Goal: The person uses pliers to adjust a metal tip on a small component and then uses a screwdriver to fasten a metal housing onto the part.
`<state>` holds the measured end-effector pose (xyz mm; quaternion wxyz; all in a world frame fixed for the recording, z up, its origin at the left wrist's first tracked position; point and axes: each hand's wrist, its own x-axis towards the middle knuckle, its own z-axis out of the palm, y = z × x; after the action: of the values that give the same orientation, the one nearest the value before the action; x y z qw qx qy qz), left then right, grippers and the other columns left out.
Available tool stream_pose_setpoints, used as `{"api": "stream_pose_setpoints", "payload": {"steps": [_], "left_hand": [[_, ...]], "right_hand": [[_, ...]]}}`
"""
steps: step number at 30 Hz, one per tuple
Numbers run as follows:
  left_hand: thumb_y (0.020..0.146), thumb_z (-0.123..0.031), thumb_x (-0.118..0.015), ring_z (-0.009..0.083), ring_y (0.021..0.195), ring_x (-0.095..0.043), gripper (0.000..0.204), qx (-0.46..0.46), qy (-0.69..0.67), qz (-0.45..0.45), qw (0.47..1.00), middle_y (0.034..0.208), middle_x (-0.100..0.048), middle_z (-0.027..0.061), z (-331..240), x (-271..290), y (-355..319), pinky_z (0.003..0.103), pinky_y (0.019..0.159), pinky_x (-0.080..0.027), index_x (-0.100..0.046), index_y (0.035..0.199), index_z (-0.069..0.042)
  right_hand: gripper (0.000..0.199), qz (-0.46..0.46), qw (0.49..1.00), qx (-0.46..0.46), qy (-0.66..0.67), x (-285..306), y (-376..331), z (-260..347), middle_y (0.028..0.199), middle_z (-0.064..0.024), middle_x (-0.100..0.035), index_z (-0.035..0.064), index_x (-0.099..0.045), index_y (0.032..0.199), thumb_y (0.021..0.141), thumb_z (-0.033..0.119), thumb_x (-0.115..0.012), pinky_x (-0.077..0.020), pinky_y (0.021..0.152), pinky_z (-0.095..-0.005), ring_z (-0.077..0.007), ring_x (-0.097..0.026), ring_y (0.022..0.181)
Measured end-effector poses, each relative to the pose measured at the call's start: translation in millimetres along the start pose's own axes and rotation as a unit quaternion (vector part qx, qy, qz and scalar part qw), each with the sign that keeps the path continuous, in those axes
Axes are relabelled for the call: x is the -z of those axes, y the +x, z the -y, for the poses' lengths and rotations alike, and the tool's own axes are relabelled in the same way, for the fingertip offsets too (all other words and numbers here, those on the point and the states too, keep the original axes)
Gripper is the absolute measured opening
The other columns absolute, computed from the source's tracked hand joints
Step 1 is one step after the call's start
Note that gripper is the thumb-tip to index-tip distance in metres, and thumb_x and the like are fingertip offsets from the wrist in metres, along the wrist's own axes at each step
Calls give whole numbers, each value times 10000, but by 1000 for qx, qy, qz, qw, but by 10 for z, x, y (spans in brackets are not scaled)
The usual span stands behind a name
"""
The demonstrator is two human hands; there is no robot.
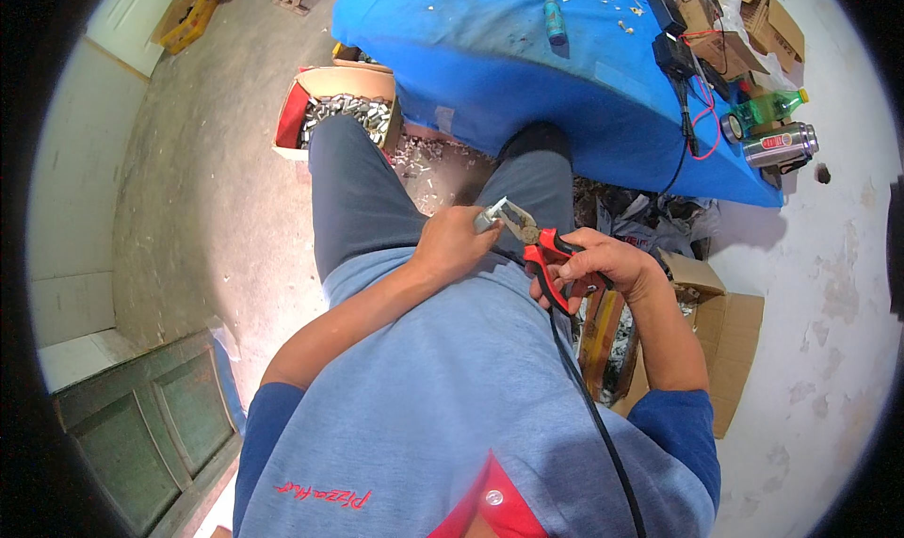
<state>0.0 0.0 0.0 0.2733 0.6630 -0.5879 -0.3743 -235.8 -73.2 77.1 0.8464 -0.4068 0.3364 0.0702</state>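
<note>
Fingers of the left hand (446, 246) wrap round a small silvery piece (486, 221) over the person's lap (372, 204), near side of the blue-covered desk (527, 86), presumably steadying it for the red-handled pliers (535, 252) grasped in the right hand (610, 258).

1. In the left hand (450, 241), a part (484, 222); just right of it, pliers (531, 235) in the right hand (603, 260).
2. Below both hands, the thighs (363, 194).
3. Before the knees, a table (471, 53), with a screwdriver (555, 22) on top.
4. At the table's right end, a flask (783, 145), with a bottle (765, 111) just beyond.
5. Beside the left knee, a carton (291, 110) with loose pieces (367, 112) in it.
6. Right of the right forearm, an open box (730, 345).
</note>
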Motion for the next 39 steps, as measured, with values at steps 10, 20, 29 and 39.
{"api": "stream_pose_setpoints", "payload": {"steps": [10, 20, 29, 39], "left_hand": [[904, -367, -651, 108, 647, -513, 423, 67, -236, 88, 965, 669, -586, 30, 104, 41, 8, 327, 584, -440, -640, 780, 37], [910, -315, -650, 84, 679, -499, 359, 62, -252, 102, 960, 700, -588, 3, 13, 107, -12, 306, 597, -431, -660, 806, 28], [922, -282, -652, 57, 648, -460, 301, 11, -223, 88, 971, 703, -554, -41, 171, -23, 12, 278, 549, -382, -666, 841, 7], [870, -158, -649, 83, 725, -569, 188, -21, -265, 88, 960, 768, -662, 25, 72, 53, -52, 290, 649, -479, -699, 915, 18]], "right_hand": [[370, -223, 878, 69, -419, -162, 111, -119, 926, -185, -662, 4, -569, 1143, 816, 177, -569, -515, 686, -393, -299, -659, 797], [302, -280, 765, 85, -574, -444, 182, -95, 909, -287, -635, -34, -510, 1017, 813, 187, -535, -472, 789, -543, -470, -613, 874], [295, -274, 736, 69, -616, -447, 179, -18, 861, -279, -649, -39, -527, 992, 815, 197, -528, -477, 778, -542, -461, -628, 839], [350, -56, 962, 34, -264, -351, 157, 136, 799, -185, -671, -56, -590, 1015, 770, 193, -555, -506, 594, -354, -285, -676, 696]]}}
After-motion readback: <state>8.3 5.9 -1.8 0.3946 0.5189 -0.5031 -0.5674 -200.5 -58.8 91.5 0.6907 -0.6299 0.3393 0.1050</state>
